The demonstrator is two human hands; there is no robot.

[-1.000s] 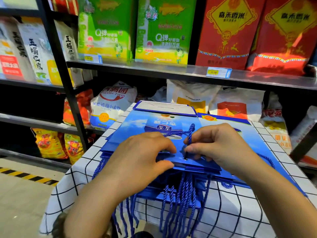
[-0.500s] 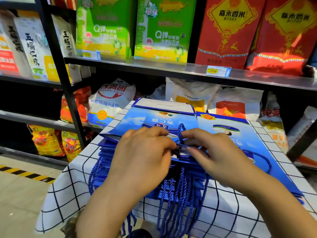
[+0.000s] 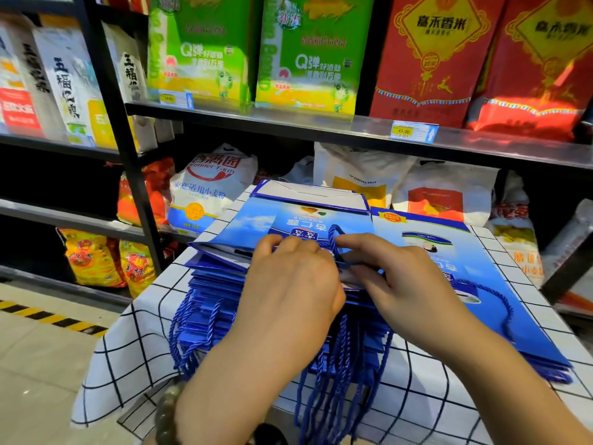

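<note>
Blue paper bags lie stacked on a checked tablecloth. The left hand and right hand pinch the top bag at its rim, beside its cord handle. A hurried pull could tear the paper or drag lower bags off.

Left hand and right hand in grip on top blue bag.

The paper bags are blue with sky-white print, their cords blue too; the tablecloth is white with a black grid; green boxes and red bags line the shelf.
</note>
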